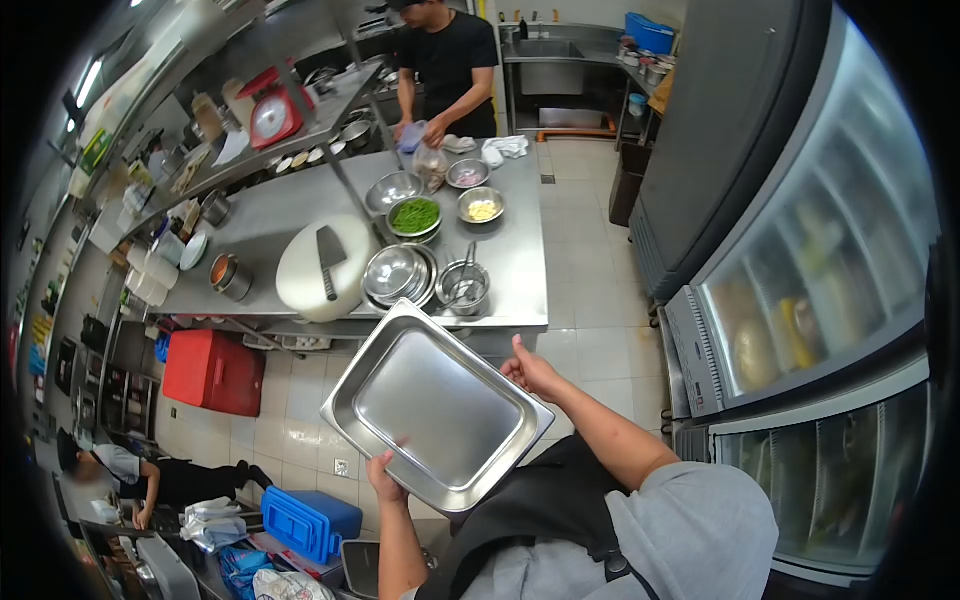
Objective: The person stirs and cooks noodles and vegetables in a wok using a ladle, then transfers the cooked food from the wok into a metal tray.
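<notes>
A deep rectangular stainless steel pan is held tilted in front of my body, its bare inside facing up at me. My left hand grips the near left rim, thumb over the edge and fingers hidden beneath. At the opposite rim, my right hand has its fingers curled against the pan's edge, with the thumb raised. Just beyond the pan's far corner, a stack of steel bowls and a steel pot with a utensil in it stand on the steel table.
A knife lies on a round white cutting board. Bowls hold chopped greens and pale yellow pieces. A co-worker handles bags across the table. Glass-door fridges line the right; a red cooler and blue bin sit left.
</notes>
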The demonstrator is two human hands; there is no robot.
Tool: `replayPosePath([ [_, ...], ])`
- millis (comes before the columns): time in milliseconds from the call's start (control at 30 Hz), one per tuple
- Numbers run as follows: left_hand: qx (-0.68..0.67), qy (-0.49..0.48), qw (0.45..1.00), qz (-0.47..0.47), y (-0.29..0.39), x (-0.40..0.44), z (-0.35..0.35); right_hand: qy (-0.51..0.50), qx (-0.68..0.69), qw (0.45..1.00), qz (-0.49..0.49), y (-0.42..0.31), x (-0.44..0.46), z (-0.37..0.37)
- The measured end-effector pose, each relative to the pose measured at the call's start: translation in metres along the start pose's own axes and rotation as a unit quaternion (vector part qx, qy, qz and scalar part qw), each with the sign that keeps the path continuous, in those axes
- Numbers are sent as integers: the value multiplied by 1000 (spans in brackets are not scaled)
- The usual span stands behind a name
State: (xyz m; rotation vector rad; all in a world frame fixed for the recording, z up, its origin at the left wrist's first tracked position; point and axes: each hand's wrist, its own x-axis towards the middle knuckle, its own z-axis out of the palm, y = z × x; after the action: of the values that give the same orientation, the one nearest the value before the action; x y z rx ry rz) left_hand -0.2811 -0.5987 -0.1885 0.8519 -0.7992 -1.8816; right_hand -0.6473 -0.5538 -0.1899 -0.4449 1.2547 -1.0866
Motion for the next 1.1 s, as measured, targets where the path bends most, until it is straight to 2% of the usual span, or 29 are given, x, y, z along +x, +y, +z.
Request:
replayPosePath([
  [33, 3, -4, 1000, 0, -5, 8, 16, -34, 13, 999, -6, -1, -6, -22],
  [100, 111, -10, 993, 40, -21, 20, 50, -69, 29, 997, -9, 0, -21, -67],
  [167, 69, -9, 998, 7, -48, 29, 92, -122, 53, 989, -66, -10, -38, -107],
  [233, 80, -26, 996, 4, -80, 48, 143, -110, 35, 990, -80, -32, -71, -141],
  [300, 88, -45, 994, -53, -115, 62, 199, -23, -69, 993, -95, -36, -90, -189],
  [367, 56, -51, 987, -142, -153, 81, 245, -11, -7, 998, -60, -51, -112, -237],
  [400, 76, -65, 982, -159, -171, 90, 267, 11, -15, 998, -52, -51, -121, -264],
  [433, 121, -92, 977, -152, -198, 104, 276, 33, -23, 998, -47, -50, -127, -290],
  [467, 219, -119, 957, -146, -215, 109, 285, 27, -25, 998, -45, -44, -133, -312],
  [500, 312, -147, 929, -137, -227, 116, 296, 70, -11, 996, -60, -35, -136, -333],
  [533, 331, -157, 925, -97, -243, 118, 298, 114, 2, 990, -78, -28, -139, -352],
  [567, 350, -169, 919, -57, -257, 120, 301, 111, -4, 990, -82, -21, -139, -372],
  [600, 318, -167, 920, -158, -226, 99, 334, 143, 34, 987, -60, -12, -138, -390],
  [667, 351, -182, 897, -199, -261, 109, 295, 175, 75, 981, -41, 5, -142, -416],
  [733, 573, -204, 771, -187, -286, 111, 242, 292, 24, 955, -40, 20, -141, -435],
  [767, 648, -180, 730, -118, -305, 103, 203, 330, 2, 942, -56, 43, -129, -450],
  [800, 680, -161, 703, -135, -323, 98, 156, 375, -88, 921, -56, 61, -125, -462],
  [833, 701, -141, 668, -206, -313, 83, 139, 417, -176, 890, -54, 69, -122, -470],
  [867, 710, -113, 640, -270, -331, 75, 80, 419, -169, 891, -43, 62, -130, -464],
  [900, 755, -147, 568, -293, -317, 53, 59, 421, -163, 892, -33, 53, -141, -456],
  [933, 653, 63, 641, -399, -308, 27, 51, 441, -193, 877, -6, 51, -144, -456],
  [967, 492, 249, 735, -395, -309, 2, 36, 441, -194, 876, -9, 54, -143, -458],
  [1000, 665, 34, 643, -378, -298, -14, 5, 432, -184, 883, -4, 64, -140, -466],
  [1067, 782, -180, 499, -328, -287, -21, -4, 398, -162, 903, 3, 78, -133, -480],
  [1100, 674, 44, 633, -378, -294, -26, 2, 396, -165, 903, 1, 83, -126, -485],
])
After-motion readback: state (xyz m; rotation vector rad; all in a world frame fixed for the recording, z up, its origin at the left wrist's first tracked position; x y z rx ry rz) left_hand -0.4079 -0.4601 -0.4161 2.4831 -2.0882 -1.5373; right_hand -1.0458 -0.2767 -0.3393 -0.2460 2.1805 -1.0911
